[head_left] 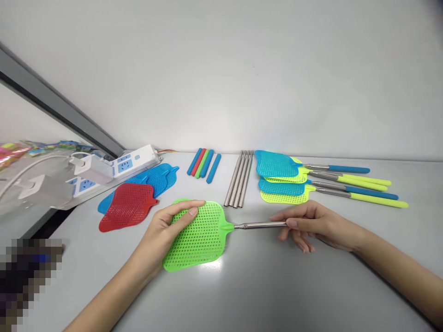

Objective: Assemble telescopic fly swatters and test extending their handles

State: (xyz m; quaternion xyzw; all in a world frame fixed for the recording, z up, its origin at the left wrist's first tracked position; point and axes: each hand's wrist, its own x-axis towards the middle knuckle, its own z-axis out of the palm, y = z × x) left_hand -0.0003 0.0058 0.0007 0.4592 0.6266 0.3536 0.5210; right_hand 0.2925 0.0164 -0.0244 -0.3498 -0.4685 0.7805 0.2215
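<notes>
My left hand point(173, 226) grips the far left edge of a green perforated fly swatter head point(204, 235), thumb on top. A metal rod point(259, 225) is joined to the head's neck and points right. My right hand point(308, 226) pinches the rod's free end between thumb and fingers, its other fingers curled below. No sleeve covers that end of the rod. Left of my left hand lie a red swatter head point(128, 207) and several blue swatter heads point(162, 180), partly overlapping.
Coloured handle sleeves point(204, 163) and several metal rods point(239, 180) lie toward the wall. Swatters with blue and yellow handles point(287, 166) are stacked at right. A white power strip point(134, 161) with plugged-in chargers and clear plastic bags point(34, 170) sit at left.
</notes>
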